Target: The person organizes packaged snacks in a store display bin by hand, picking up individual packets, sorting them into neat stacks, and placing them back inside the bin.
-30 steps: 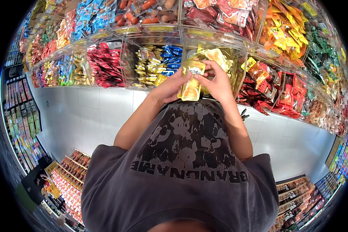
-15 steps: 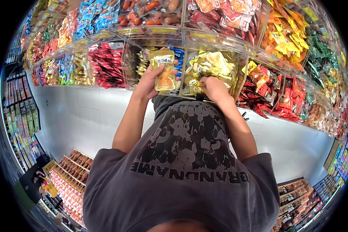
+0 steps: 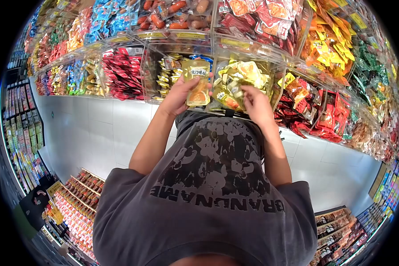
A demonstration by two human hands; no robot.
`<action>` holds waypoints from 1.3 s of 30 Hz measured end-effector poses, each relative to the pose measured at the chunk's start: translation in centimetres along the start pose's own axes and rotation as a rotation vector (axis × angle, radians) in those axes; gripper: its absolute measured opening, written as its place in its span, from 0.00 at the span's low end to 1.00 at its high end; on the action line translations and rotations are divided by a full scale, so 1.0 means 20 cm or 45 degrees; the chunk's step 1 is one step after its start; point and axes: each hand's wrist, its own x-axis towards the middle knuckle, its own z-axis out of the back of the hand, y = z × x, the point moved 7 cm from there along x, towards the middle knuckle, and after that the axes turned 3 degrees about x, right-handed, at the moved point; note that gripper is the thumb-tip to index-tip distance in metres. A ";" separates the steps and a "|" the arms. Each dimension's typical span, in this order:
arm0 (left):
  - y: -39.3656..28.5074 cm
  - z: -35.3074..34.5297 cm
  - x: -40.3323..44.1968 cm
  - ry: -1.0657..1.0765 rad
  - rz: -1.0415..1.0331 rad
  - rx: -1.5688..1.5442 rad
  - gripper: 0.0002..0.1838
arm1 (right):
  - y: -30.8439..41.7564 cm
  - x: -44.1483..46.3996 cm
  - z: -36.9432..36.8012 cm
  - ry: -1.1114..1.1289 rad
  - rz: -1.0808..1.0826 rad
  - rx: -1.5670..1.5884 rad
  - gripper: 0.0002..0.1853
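My left hand [image 3: 181,94] is closed around a gold snack packet [image 3: 198,84], held upright with its printed front toward me and the thumb across it. My right hand [image 3: 258,105] is over the clear bin of similar gold packets [image 3: 248,72], thumb and fingers pinched on the top of another gold snack packet [image 3: 229,100]. That packet is blurred by motion and tilts down to the left, with an orange picture near its lower end. Its outline is hard to separate from the packets behind it.
Left of this bin are one with yellow and blue packets [image 3: 167,74] and one with red packets [image 3: 122,74]. To the right lie red and black packets [image 3: 300,93]. A higher row holds sausages [image 3: 177,9] and orange packets [image 3: 326,40]. Clear dividers separate the bins.
My right hand has drawn back from the pile toward me and slightly right, lifting a gold packet. My left hand, with its packet, has shifted a little to the right.
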 end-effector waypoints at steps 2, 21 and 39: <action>0.03 -0.03 0.02 -0.011 -0.023 0.062 0.24 | -0.01 0.01 0.06 -0.078 -0.108 0.236 0.20; 0.15 -0.24 0.03 0.016 0.029 0.009 0.25 | 0.40 -0.03 -0.13 -0.037 0.115 0.458 0.34; 0.21 -0.31 -0.01 0.155 0.268 -0.349 0.26 | 0.52 -0.06 -0.06 0.013 0.246 -0.235 0.54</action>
